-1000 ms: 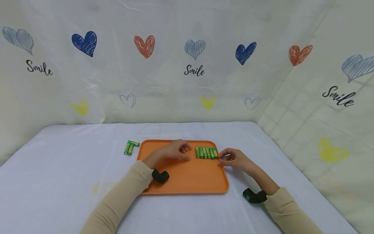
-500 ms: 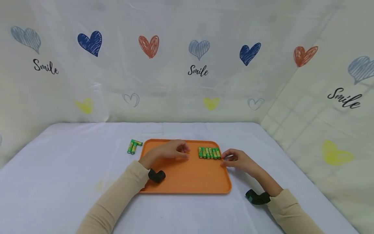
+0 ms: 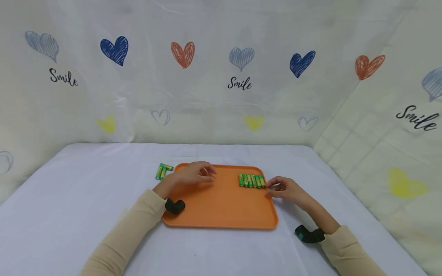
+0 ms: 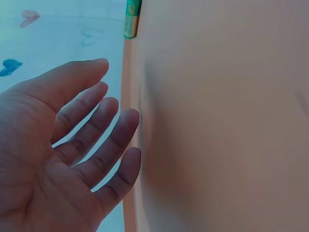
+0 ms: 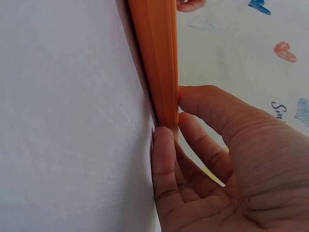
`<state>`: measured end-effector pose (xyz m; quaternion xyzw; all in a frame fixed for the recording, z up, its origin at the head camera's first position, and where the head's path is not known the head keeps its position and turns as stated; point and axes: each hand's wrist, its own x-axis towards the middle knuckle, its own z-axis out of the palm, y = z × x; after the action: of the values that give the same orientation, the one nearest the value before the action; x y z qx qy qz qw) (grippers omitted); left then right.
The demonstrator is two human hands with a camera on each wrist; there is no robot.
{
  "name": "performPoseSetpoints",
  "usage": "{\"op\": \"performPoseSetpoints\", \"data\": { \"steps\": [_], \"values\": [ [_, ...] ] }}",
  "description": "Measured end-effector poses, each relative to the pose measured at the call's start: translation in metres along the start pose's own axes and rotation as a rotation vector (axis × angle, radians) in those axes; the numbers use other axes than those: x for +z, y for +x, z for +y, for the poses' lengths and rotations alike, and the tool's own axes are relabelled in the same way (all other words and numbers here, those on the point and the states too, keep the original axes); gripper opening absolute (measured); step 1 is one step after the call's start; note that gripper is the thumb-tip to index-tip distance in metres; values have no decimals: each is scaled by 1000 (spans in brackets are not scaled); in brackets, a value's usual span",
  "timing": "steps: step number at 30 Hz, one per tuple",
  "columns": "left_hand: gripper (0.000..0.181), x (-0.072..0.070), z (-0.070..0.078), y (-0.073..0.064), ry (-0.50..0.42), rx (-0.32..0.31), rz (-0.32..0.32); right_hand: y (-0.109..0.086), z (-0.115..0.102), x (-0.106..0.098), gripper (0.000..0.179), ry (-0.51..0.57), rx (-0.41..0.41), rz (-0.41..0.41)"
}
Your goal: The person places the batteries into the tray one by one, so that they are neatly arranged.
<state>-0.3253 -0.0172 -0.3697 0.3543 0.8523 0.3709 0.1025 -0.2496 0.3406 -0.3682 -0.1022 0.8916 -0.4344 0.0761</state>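
Observation:
An orange tray [image 3: 221,211] lies on the white cloth with several green and yellow batteries [image 3: 251,181] in a side-by-side row at its back right. My left hand [image 3: 197,173] hovers over the tray's back left part; in the left wrist view its fingers are spread loosely and hold nothing, with one battery [image 4: 131,21] at the top. My right hand [image 3: 284,189] is at the tray's right edge, right of the row. In the right wrist view the thumb touches the orange rim [image 5: 161,58], and the relaxed fingers lie beside its outer wall.
Three more batteries [image 3: 163,174] lie on the cloth just off the tray's back left corner, two side by side and one crosswise. Black wrist devices [image 3: 175,207] are worn on both arms. A white wall sheet [image 3: 207,99] printed with hearts hangs behind the table.
My left hand has moved left over the tray, away from the battery row. The right hand stays at the tray's right edge. The whole head view has shifted, so the scene sits further right.

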Motion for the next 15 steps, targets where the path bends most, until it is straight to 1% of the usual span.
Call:
{"op": "performPoseSetpoints", "data": {
  "steps": [8,11,15],
  "values": [
    [29,-16,-8,-14,38,24,52,0,1,0,39,-2,-4,-1],
    [29,-23,-8,-18,54,26,73,-1,1,0,39,8,-11,-4],
    [27,-31,-9,-28,62,14,98,0,2,1,38,14,-8,-9]
  ]
}}
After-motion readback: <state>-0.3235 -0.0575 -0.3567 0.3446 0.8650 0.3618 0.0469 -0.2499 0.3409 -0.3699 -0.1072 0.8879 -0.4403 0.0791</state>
